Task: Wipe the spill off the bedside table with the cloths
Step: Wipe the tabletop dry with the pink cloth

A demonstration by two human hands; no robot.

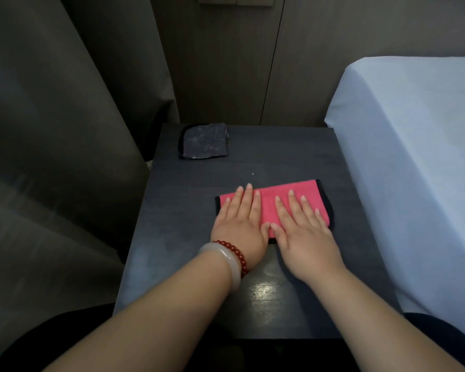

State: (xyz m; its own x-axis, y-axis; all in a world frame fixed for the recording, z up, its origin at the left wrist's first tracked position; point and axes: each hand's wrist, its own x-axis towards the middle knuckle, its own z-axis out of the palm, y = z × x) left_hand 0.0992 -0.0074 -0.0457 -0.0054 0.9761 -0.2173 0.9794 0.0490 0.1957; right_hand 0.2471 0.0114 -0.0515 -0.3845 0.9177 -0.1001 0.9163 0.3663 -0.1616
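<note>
A folded pink cloth with a dark edge lies flat on the dark bedside table, right of its middle. My left hand presses on the cloth's left half with straight fingers. My right hand lies flat on its right half, thumbs nearly touching. A dark blue folded cloth sits at the table's far left corner. A wet sheen shows on the tabletop between my forearms, near the front edge.
A bed with a pale blue sheet stands close against the table's right side. Grey curtains hang on the left. A wooden wall panel rises behind the table.
</note>
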